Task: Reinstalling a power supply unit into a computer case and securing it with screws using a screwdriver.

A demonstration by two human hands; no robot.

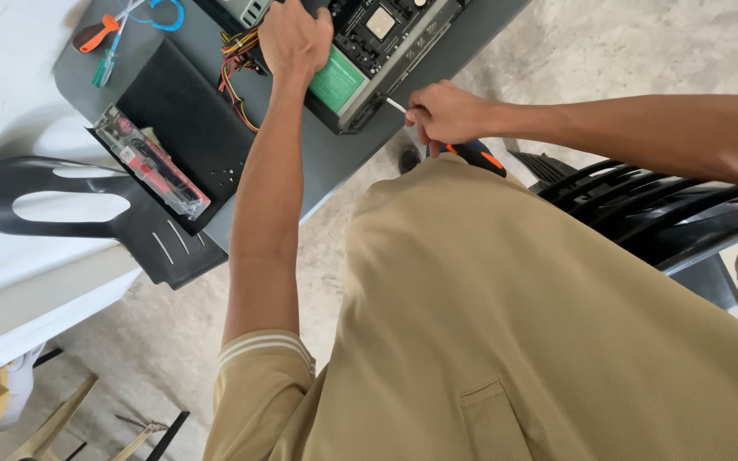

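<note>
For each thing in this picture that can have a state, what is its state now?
left hand: pressed flat on the computer case
right hand: closed around the screwdriver
screwdriver: held, metal tip at the case edge
computer case: open, circuit board exposed, lying on the grey table
wire bundle: loose, hanging out of the case
spare screwdrivers: lying unused on the table

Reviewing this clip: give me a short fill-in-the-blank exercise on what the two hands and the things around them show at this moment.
1. The left hand rests on top of the open computer case with the ____ circuit board at its edge.
2. The right hand holds a screwdriver with a black and ____ handle.
3. The screwdriver's metal tip points at the case's ____ corner.
4. The person wears a ____ polo shirt.

Missing words: green; orange; near; tan
</note>
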